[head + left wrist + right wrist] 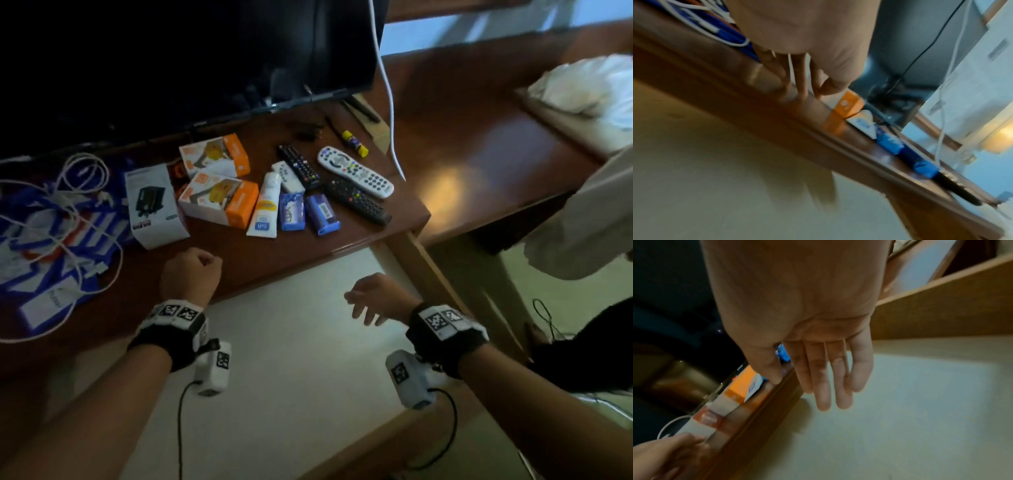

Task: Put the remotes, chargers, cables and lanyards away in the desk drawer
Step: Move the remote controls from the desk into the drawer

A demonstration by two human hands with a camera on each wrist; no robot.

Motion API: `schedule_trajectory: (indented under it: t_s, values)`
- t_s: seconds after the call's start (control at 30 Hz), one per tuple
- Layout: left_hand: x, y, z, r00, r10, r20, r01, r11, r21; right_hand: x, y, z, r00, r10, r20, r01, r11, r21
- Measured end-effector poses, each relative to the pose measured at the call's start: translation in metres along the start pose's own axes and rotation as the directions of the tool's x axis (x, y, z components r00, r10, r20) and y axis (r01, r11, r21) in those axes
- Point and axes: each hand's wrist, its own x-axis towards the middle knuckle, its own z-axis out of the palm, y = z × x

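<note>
Several remotes lie on the brown desk [239,260]: a large white one [354,171], a small white one [287,176] and two black ones [299,166] [358,202]. A tangle of white cables [78,205] lies over blue lanyards [34,240] at the desk's left. A dark charger [310,132] sits by the TV foot. Below the desk edge the drawer [291,342] stands pulled out, pale inside. My left hand [191,270] rests its fingers [785,91] on the desk's front edge and holds nothing. My right hand [373,301] hovers over the drawer with straight fingers [824,382], empty.
A dark TV [171,51] stands at the back. Two orange boxes [219,198], a white box [154,205], a tube [265,209], two blue packets [308,212] and a glue stick [356,144] lie mid-desk. A white cable [388,102] hangs down. Another person's pale garment [582,222] is at the right.
</note>
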Motion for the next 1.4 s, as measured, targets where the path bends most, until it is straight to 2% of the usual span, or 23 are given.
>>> schedule_trajectory:
  t_s: [0.03, 0.1, 0.2, 0.3, 0.37, 0.43, 0.5, 0.57, 0.67, 0.8, 1.0, 1.13, 1.17, 1.27, 1.4]
  values:
    - [-0.004, 0.021, 0.0, 1.0, -0.015, 0.007, 0.015, 1.0, -0.013, 0.008, 0.0, -0.02, 0.998, -0.031, -0.051, 0.032, 0.999, 0.013]
    - [-0.012, 0.067, 0.008, 0.999, 0.042, -0.017, -0.043, 0.999, -0.011, 0.026, 0.0, -0.057, 0.979, -0.109, -0.173, 0.115, 0.993, 0.024]
    - [-0.022, 0.135, 0.027, 0.981, 0.184, -0.068, -0.188, 0.981, -0.045, 0.057, 0.001, -0.103, 0.893, -0.297, -0.338, 0.269, 0.955, -0.126]
    - [-0.027, 0.187, 0.055, 0.968, 0.25, -0.003, -0.248, 0.961, -0.122, 0.091, -0.002, -0.131, 0.789, -0.479, -0.385, 0.409, 0.877, -0.253]
    - [-0.027, 0.209, 0.079, 0.954, 0.294, 0.055, -0.281, 0.944, -0.172, 0.113, 0.0, -0.144, 0.755, -0.542, -0.369, 0.438, 0.836, -0.331]
    - [-0.027, 0.225, 0.102, 0.925, 0.36, 0.119, -0.339, 0.926, -0.166, 0.132, 0.002, -0.152, 0.753, -0.57, -0.331, 0.455, 0.813, -0.364]
    - [-0.028, 0.239, 0.118, 0.9, 0.403, 0.166, -0.399, 0.915, -0.057, 0.143, 0.001, -0.16, 0.772, -0.562, -0.297, 0.43, 0.805, -0.407]
    - [-0.029, 0.252, 0.128, 0.904, 0.397, 0.158, -0.409, 0.911, 0.054, 0.15, 0.0, -0.167, 0.806, -0.533, -0.256, 0.377, 0.796, -0.473]
    - [-0.028, 0.268, 0.138, 0.924, 0.349, 0.154, -0.367, 0.924, 0.109, 0.155, 0.0, -0.172, 0.873, -0.45, -0.187, 0.298, 0.797, -0.525]
    - [-0.029, 0.283, 0.149, 0.944, 0.281, 0.175, -0.306, 0.942, 0.138, 0.149, 0.008, -0.17, 0.912, -0.39, -0.125, 0.272, 0.805, -0.527]
    - [-0.04, 0.28, 0.159, 0.964, 0.257, 0.068, -0.263, 0.96, 0.093, 0.139, 0.031, -0.163, 0.877, -0.448, -0.172, 0.314, 0.806, -0.502]
    - [-0.051, 0.275, 0.162, 0.966, 0.258, -0.013, -0.257, 0.966, 0.019, 0.131, 0.046, -0.148, 0.766, -0.541, -0.348, 0.389, 0.82, -0.42]
    - [-0.054, 0.273, 0.163, 0.963, 0.269, -0.028, -0.269, 0.963, 0.006, 0.129, 0.049, -0.145, 0.752, -0.539, -0.38, 0.391, 0.828, -0.402]
    - [-0.063, 0.264, 0.167, 0.949, 0.304, -0.083, -0.308, 0.95, -0.047, 0.125, 0.054, -0.136, 0.757, -0.508, -0.41, 0.357, 0.848, -0.392]
    - [-0.075, 0.253, 0.165, 0.945, 0.317, -0.083, -0.325, 0.939, -0.112, 0.111, 0.062, -0.131, 0.757, -0.476, -0.449, 0.351, 0.874, -0.335]
